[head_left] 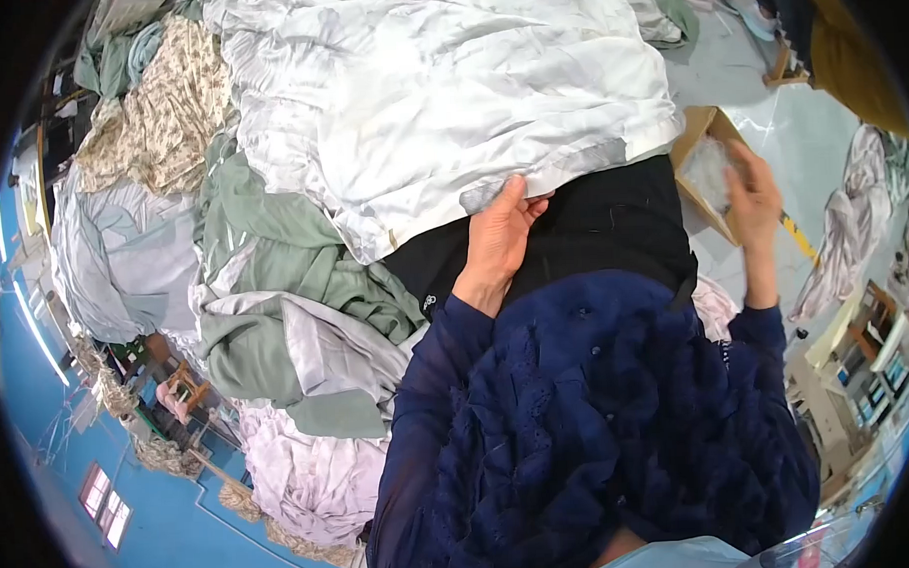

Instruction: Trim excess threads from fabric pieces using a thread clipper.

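Note:
A large piece of white, faintly grey-patterned fabric (448,94) lies spread across my lap, over black cloth (602,219). My left hand (500,237) pinches its near hem, thumb on top and fingers tucked beneath. A small grey patch of the pattern shows beside the thumb. To the right, my right hand (757,195) is raised at the edge of an open cardboard box (682,148). Inside the box lies clear, crumpled plastic (709,165). The right fingers are bent and blurred, so whether they grip anything cannot be made out.
Heaped on the left are green fabric (272,220), beige patterned fabric (163,114) and pale lilac fabric (306,479). A striped light cloth (853,230) hangs at the right, above a sewing machine (824,406). Someone's mustard-coloured garment (862,49) appears at the top right.

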